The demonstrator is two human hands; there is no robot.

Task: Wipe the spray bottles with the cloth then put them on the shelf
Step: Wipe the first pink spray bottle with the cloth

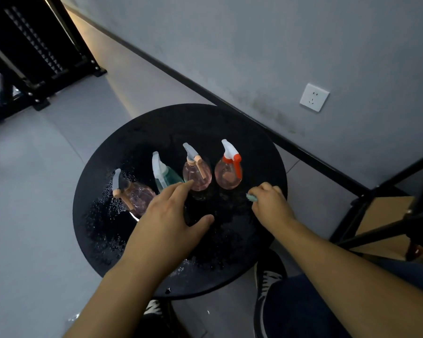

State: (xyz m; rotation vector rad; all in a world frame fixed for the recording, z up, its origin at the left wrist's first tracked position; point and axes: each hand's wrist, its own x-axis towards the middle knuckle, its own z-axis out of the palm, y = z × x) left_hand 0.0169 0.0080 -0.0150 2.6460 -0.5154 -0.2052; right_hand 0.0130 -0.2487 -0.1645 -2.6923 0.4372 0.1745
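Note:
Several spray bottles stand in a row on a round black table [156, 132] wet with droplets: a pale pink one with a peach trigger [137, 197] at the left, a teal one [167, 178], a pink one with a peach trigger [197, 175], and a pink one with a red trigger [228, 173]. My left hand [174, 218] hovers open over the table, fingers stretched toward the teal and middle pink bottles. My right hand [270, 200] grips a light green cloth [252, 197] on the table near the red-trigger bottle; most of the cloth is hidden.
A black metal shelf frame with a wooden board [386, 223] stands at the right. Another black rack [42, 57] is at the far left. A grey wall with a white socket [314, 97] runs behind the table. My shoes [266, 284] show below.

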